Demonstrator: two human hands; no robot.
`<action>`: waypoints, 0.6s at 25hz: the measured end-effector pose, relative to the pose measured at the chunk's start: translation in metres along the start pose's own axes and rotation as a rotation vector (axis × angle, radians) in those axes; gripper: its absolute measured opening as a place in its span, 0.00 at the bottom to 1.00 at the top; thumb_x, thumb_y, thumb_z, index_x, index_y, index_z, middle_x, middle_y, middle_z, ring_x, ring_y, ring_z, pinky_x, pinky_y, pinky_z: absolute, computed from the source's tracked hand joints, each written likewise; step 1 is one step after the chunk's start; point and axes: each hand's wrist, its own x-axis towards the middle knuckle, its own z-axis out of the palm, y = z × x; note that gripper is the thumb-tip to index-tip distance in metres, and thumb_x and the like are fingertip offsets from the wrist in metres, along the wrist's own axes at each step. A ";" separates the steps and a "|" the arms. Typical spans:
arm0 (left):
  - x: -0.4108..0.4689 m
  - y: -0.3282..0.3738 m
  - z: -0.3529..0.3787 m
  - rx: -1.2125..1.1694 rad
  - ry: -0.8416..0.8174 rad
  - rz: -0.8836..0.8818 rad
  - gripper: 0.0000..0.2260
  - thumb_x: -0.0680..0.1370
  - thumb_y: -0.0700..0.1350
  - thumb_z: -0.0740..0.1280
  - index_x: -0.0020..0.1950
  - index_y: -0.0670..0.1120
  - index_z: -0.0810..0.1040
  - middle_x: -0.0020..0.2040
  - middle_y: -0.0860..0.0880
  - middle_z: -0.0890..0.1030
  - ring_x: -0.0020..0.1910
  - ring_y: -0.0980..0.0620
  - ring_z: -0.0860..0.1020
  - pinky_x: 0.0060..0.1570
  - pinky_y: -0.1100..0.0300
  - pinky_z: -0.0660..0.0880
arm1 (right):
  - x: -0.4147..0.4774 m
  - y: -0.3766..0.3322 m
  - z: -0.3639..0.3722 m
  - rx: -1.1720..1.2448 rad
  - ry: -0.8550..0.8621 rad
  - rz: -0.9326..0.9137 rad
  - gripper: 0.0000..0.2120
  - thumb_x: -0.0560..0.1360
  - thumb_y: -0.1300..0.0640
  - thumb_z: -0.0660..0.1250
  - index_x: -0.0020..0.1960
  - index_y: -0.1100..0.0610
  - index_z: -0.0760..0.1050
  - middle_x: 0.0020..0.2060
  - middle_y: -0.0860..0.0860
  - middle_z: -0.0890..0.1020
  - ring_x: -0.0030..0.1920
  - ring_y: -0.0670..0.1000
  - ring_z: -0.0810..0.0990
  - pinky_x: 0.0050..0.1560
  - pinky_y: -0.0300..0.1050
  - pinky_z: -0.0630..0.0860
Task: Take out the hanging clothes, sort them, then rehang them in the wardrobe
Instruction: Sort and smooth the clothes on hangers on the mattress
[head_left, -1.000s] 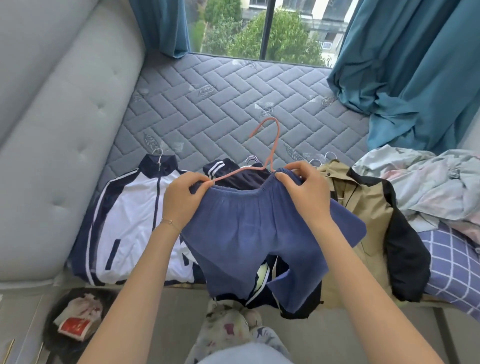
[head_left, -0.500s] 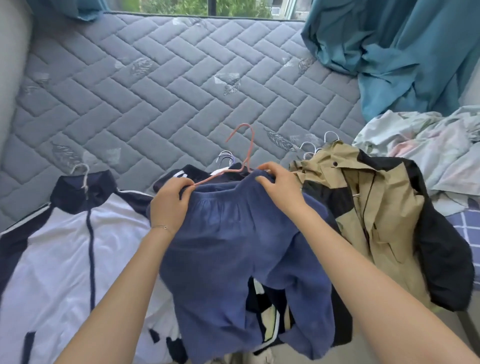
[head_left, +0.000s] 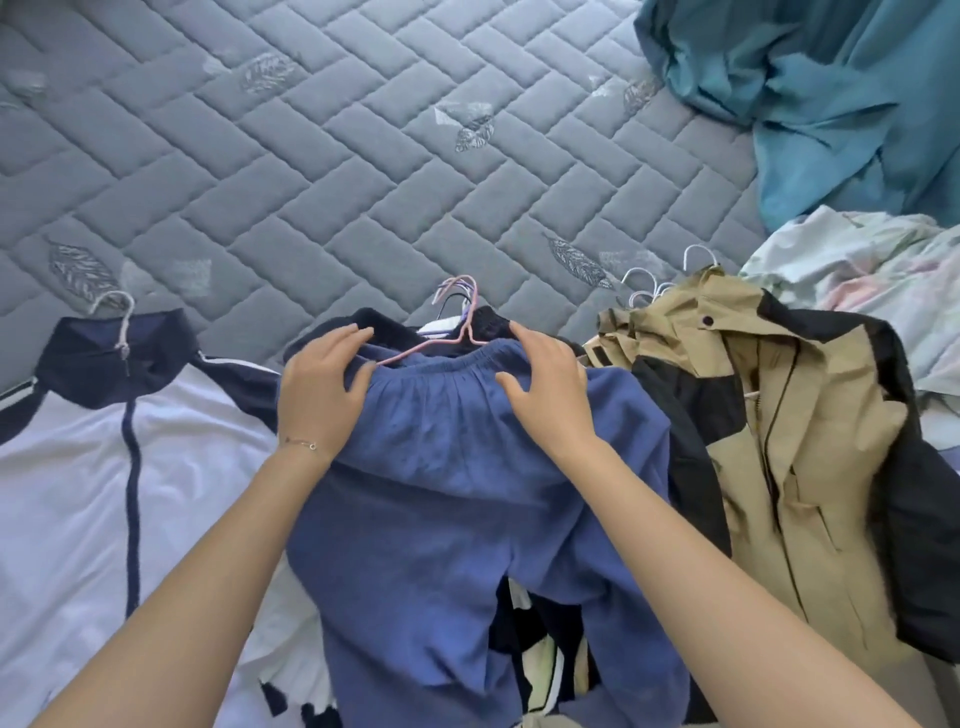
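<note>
The blue shorts (head_left: 441, 493) on their pink hanger (head_left: 467, 322) lie just left of the khaki jacket (head_left: 810, 415). The left hand (head_left: 317, 400) and right hand (head_left: 550, 400), earlier pinching the waistband, now rest on it, fingers (head_left: 343, 338) apart.

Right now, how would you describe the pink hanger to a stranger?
On the grey quilted mattress, clothes lie in three piles. The pink hanger tops the middle pile, in the waistband of the blue shorts, between the left hand and right hand. Hooks on the side piles are white.
</note>
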 end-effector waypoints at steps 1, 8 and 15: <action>-0.005 0.007 -0.010 0.005 0.006 -0.002 0.18 0.76 0.46 0.66 0.66 0.47 0.77 0.65 0.48 0.78 0.64 0.47 0.76 0.62 0.47 0.72 | -0.005 -0.007 -0.008 0.028 0.010 -0.013 0.28 0.76 0.54 0.68 0.74 0.54 0.66 0.68 0.50 0.73 0.69 0.54 0.67 0.70 0.48 0.61; -0.071 0.079 -0.109 -0.010 0.066 -0.146 0.22 0.77 0.51 0.63 0.71 0.50 0.72 0.70 0.47 0.73 0.70 0.46 0.70 0.68 0.43 0.66 | -0.075 -0.065 -0.085 0.099 -0.015 -0.086 0.28 0.78 0.53 0.66 0.76 0.53 0.63 0.74 0.50 0.66 0.75 0.51 0.60 0.74 0.54 0.59; -0.189 0.162 -0.203 -0.212 0.135 -0.283 0.22 0.78 0.49 0.64 0.72 0.45 0.70 0.71 0.45 0.72 0.71 0.45 0.69 0.68 0.42 0.66 | -0.201 -0.111 -0.147 0.212 -0.134 -0.201 0.27 0.79 0.52 0.65 0.76 0.51 0.61 0.75 0.49 0.64 0.76 0.50 0.59 0.73 0.56 0.61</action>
